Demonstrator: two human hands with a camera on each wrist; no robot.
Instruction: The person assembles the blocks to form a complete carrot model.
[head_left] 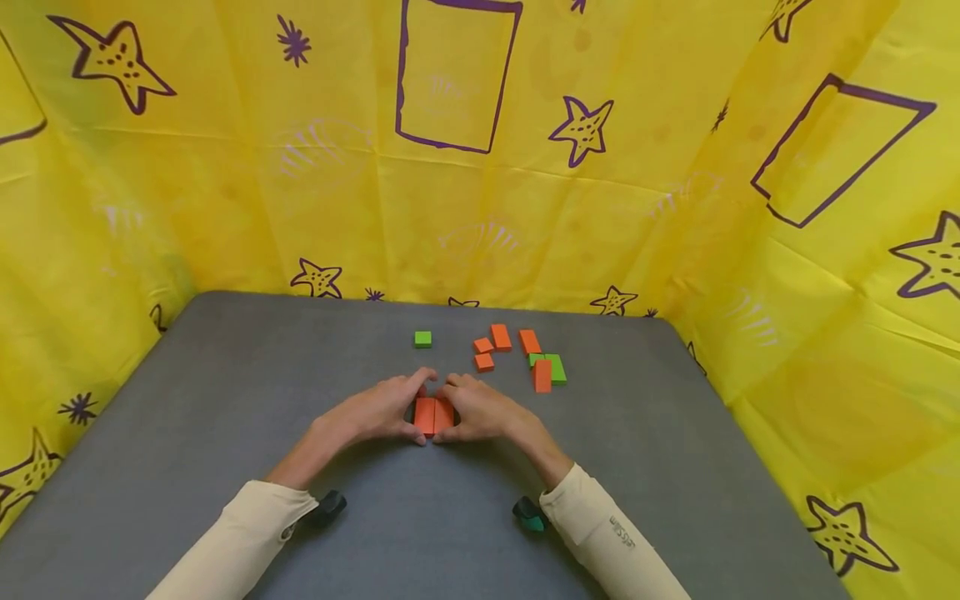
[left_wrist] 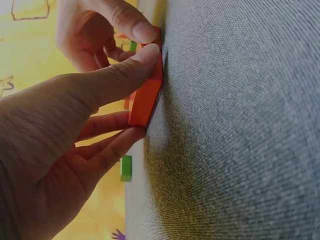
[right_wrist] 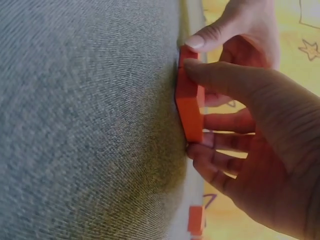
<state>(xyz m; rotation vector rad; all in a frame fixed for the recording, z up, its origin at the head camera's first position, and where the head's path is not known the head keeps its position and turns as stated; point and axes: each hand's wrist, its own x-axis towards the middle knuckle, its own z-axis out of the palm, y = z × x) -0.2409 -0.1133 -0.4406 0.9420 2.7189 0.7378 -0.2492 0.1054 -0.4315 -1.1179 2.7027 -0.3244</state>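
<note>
Two orange rectangular blocks lie flat on the grey table, long sides together. My left hand (head_left: 384,407) grips the left orange block (head_left: 424,416), its thumb at the near end and fingers around the far end. The right orange block (head_left: 444,414) is gripped the same way by my right hand (head_left: 483,408). In the left wrist view the two thumbs press the near ends close to each other, and the block (left_wrist: 146,97) sits low against the cloth surface. The right wrist view shows the right fingertips at the far end of its block (right_wrist: 189,112).
Beyond the hands stands a small green block (head_left: 423,339). To the right are two small orange blocks, the nearer one (head_left: 484,362) among them, longer orange blocks (head_left: 501,337) and a green block (head_left: 556,369). A yellow patterned curtain (head_left: 465,225) encloses the grey table (head_left: 225,392).
</note>
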